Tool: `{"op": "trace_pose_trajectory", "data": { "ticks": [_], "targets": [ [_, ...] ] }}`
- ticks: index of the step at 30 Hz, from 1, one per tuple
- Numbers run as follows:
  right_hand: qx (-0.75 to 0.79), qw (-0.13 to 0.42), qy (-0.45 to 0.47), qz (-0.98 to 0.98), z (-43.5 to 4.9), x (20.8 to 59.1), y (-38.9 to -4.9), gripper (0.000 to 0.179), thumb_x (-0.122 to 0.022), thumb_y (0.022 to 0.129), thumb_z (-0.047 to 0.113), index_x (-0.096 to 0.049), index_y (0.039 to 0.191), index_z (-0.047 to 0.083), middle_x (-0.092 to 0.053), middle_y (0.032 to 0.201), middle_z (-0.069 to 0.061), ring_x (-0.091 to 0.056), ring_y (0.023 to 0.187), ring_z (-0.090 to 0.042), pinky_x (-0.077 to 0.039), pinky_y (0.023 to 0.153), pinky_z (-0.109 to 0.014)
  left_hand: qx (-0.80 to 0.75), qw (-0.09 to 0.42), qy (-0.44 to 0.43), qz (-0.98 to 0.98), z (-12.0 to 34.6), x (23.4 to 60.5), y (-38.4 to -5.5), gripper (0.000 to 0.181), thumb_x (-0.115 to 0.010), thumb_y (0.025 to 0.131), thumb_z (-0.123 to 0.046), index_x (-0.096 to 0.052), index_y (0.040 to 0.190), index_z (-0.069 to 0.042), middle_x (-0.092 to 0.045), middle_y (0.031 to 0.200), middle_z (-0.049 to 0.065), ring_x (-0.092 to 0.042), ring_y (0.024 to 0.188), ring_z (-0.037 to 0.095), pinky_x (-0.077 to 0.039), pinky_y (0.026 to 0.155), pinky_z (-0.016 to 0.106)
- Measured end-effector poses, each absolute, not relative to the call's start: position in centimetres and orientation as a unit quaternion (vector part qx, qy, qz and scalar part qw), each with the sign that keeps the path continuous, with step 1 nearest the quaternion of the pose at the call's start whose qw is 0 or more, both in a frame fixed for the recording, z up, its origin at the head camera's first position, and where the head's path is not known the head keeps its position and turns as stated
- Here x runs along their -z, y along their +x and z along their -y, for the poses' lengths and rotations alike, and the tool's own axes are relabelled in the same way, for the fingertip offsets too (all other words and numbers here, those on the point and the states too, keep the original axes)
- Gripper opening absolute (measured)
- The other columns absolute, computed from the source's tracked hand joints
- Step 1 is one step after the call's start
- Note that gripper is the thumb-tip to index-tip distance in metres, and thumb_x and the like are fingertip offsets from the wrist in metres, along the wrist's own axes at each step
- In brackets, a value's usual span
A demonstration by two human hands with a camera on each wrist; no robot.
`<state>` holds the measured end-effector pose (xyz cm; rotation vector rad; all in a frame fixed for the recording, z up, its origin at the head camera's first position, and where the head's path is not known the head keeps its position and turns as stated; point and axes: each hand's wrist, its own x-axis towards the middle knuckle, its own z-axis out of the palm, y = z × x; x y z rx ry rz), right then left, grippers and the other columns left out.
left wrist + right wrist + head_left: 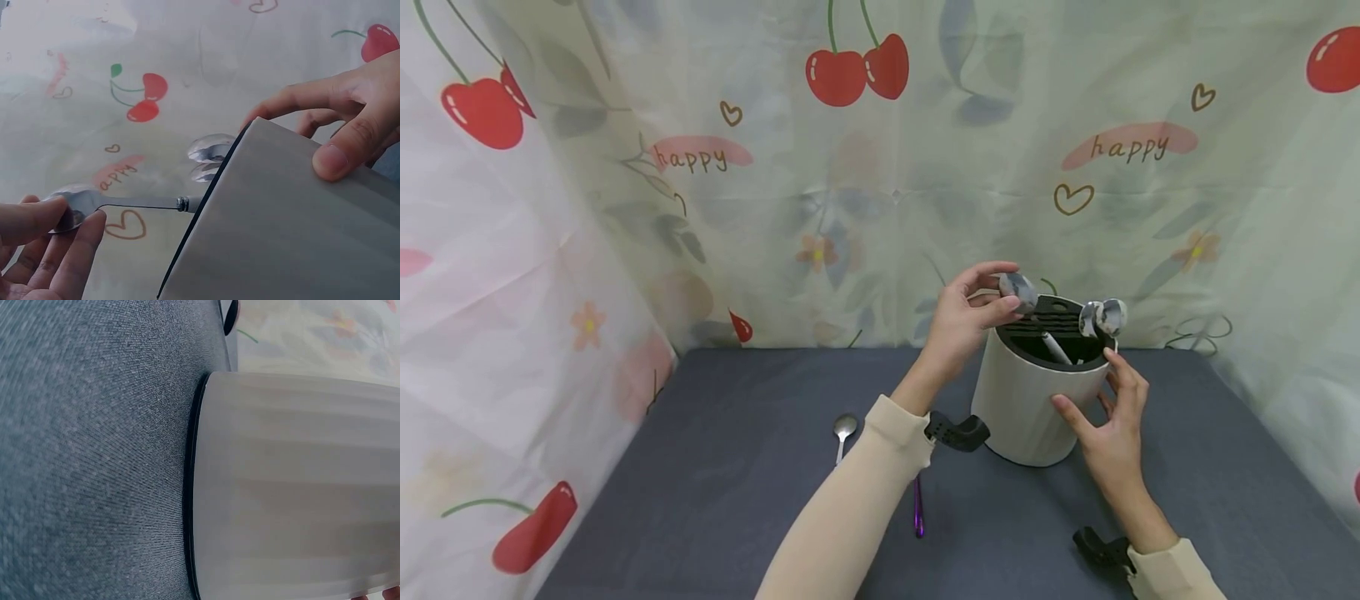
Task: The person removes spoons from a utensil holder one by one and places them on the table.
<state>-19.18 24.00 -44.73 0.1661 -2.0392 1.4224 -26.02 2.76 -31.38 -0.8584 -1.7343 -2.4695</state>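
Note:
My left hand [962, 321] pinches a metal spoon [1018, 290] by its bowl between thumb and fingers. The spoon's handle points down into a white utensil holder [1030, 417] with a black slotted top. In the left wrist view, the end of that spoon's handle [140, 202] passes behind the holder's rim. My right hand [1116, 433] grips the holder's right side, thumb on the front and fingers near the rim. Two more spoons [1103, 317] stand bowl-up in the holder, close to the right fingers. The holder's wall [294, 487] fills much of the right wrist view.
On the dark cloth-covered table [737, 467], a silver spoon [845, 428] lies left of the holder, partly hidden by my left sleeve. A purple handle [918, 508] lies just right of that forearm. A curtain printed with cherries [842, 75] hangs behind the table.

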Motion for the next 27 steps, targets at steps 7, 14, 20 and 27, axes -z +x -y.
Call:
{"op": "trace_pose_trajectory", "data": {
  "ticks": [7,14,20,27],
  "targets": [
    [-0.541,0.322,0.066,0.775,-24.0,44.7,-19.1,0.093,-0.079,0.086,-0.006,-0.035,0.163,0.023,-0.027,0.147,0.019,-0.034,0.143,-0.019,-0.032,0.120,-0.048,0.818,0.022,-0.254,0.516,-1.4,31.9,-26.0,0.043,-0.066,0.096,0.012,-0.058,0.138,0.005,-0.060,0.101,0.002,-0.070,0.086,0.015,-0.062,0.089,0.042],
    [-0.543,0.315,0.062,0.776,-23.9,44.6,-19.1,0.095,-0.081,0.085,-0.006,-0.035,0.163,0.024,-0.027,0.146,0.020,-0.034,0.143,-0.019,-0.032,0.120,-0.047,0.848,0.031,-0.238,0.473,-0.4,31.9,-25.9,0.046,-0.062,0.095,0.019,-0.052,0.139,0.011,-0.058,0.101,0.003,-0.070,0.088,0.013,-0.063,0.084,0.034],
    [-0.546,0.312,0.061,0.775,-24.1,44.7,-19.1,0.097,-0.082,0.084,-0.005,-0.034,0.163,0.024,-0.027,0.146,0.019,-0.034,0.144,-0.022,-0.030,0.121,-0.051,0.855,0.039,-0.227,0.465,0.5,32.1,-26.0,0.043,-0.062,0.096,0.017,-0.054,0.137,0.009,-0.058,0.101,0.003,-0.071,0.087,0.013,-0.063,0.084,0.035],
    [-0.544,0.309,0.058,0.778,-24.1,44.6,-19.0,0.097,-0.082,0.084,-0.006,-0.034,0.163,0.026,-0.026,0.144,0.021,-0.033,0.145,-0.024,-0.030,0.121,-0.057,0.873,0.047,-0.210,0.437,1.5,32.5,-26.1,0.038,-0.061,0.096,0.017,-0.058,0.132,0.004,-0.059,0.101,0.005,-0.071,0.084,0.014,-0.063,0.085,0.035]
  ]
}}
